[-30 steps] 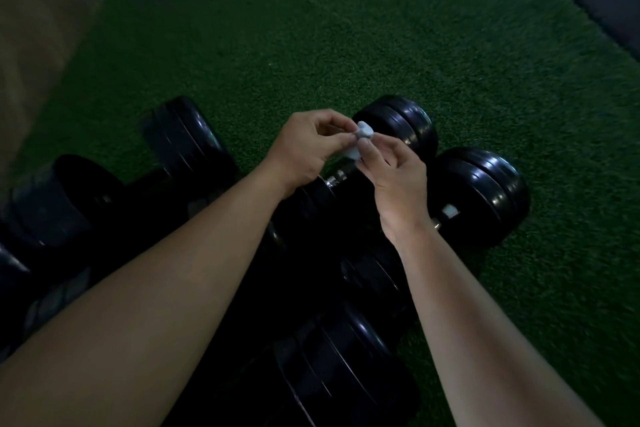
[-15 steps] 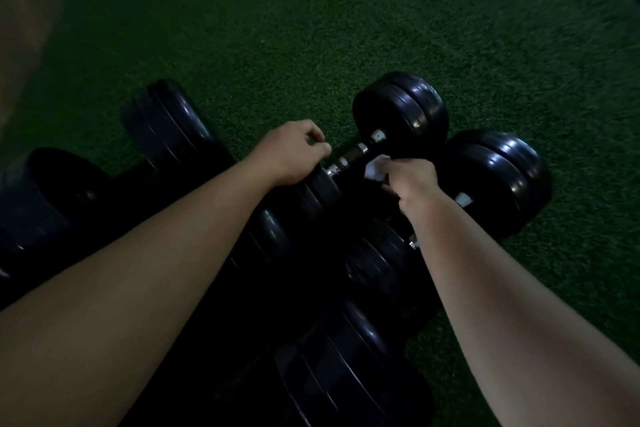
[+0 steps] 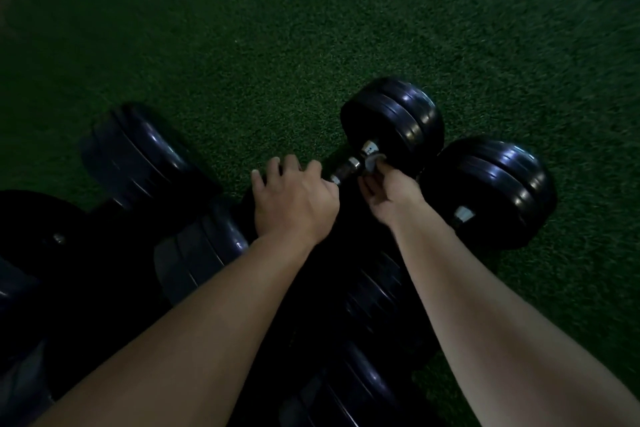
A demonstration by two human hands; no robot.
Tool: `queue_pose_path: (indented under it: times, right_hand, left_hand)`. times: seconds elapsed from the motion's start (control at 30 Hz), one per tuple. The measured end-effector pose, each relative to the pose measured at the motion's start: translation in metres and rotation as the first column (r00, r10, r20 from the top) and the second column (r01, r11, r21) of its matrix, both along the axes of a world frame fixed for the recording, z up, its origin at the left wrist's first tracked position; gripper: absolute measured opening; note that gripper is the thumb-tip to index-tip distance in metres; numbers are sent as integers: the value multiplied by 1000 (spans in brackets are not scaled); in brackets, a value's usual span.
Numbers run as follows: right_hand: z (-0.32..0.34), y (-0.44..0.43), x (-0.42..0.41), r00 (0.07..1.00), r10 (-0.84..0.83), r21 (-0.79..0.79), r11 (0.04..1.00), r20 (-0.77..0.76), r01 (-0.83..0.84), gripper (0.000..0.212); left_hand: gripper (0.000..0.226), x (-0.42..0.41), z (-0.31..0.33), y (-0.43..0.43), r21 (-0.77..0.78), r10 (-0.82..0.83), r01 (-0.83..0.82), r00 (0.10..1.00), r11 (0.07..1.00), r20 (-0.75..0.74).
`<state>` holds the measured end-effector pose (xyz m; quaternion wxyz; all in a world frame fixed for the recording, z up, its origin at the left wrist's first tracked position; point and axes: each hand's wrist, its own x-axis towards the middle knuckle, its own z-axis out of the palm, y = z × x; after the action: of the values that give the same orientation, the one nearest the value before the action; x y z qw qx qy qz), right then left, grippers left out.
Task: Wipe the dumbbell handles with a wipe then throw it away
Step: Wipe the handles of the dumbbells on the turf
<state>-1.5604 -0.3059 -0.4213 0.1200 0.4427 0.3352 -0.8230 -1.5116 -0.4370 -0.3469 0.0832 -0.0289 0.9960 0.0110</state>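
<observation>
the person's two bare arms reach down over the green grass mat (image 3: 311, 28), where black weights lie close together. the picture is dark and a bit blurry. the right hand (image 3: 391, 194) holds a small white wipe (image 3: 373, 160). its grip is pinching the wipe with the fingertips, and the wipe is bunched up small. the wipe sits at the far end of the shiny dumbbell handle (image 3: 346, 170), touching the metal just beside the silver ring (image 3: 369, 148) where the handle meets the far black weight (image 3: 394, 118). the left hand (image 3: 294, 201) rests palm down on the near end of the same dumbbell. its grip is spread, with the fingers lying loose over the top, and it pinches nothing. a short bit of bare handle shows between the two hands. a second dumbbell (image 3: 491, 187) lies just beside the first one on the right, and their far weights look like they touch. more dumbbells (image 3: 145, 156) lie to the left and under the arms, packed close, but they are too dark to count.
</observation>
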Motion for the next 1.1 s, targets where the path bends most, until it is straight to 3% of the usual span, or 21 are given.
queue_pose_path:
  times: [0.1, 0.2, 0.3, 0.53, 0.7, 0.9, 1.0, 1.07, 1.1]
  right_hand:
    - [2, 3, 8, 989, 145, 87, 986, -43, -141, 18]
    - [1, 8, 9, 981, 180, 129, 977, -67, -170, 20]
    - [2, 3, 10, 977, 191, 101, 978, -98, -182, 26]
    - [7, 1, 27, 935, 340, 92, 939, -101, -331, 11]
    - [8, -3, 30, 936, 332, 62, 943, -113, -327, 10]
    - [7, -10, 39, 804, 577, 117, 817, -145, -565, 12]
    - [9, -14, 39, 738, 670, 234, 732, -80, -640, 15]
    - [8, -13, 36, 739, 672, 278, 720, -50, -636, 9]
    - [6, -12, 35, 757, 650, 260, 743, -62, -617, 18]
  left_hand:
    - [40, 0, -2, -1, 6, -6, 6, 1000, 1000, -10]
    - [38, -1, -3, -3, 14, 1, -1, 1000, 1000, -22]
    - [37, -1, -4, -4, 18, -1, 2, 999, 1000, -36]
    - [36, -2, -6, -4, 30, 2, -1, 999, 1000, -44]
    - [37, -2, -6, -5, 52, -5, 7, 999, 999, -43]
    - [35, -5, -6, -8, 91, 1, 2, 999, 996, -35]
    - [32, -7, -4, -10, 140, 10, -5, 999, 990, -39]
    - [32, -10, 0, -12, 186, 14, -7, 999, 983, -35]
    - [33, -11, 2, -13, 218, 23, -17, 999, 976, -24]
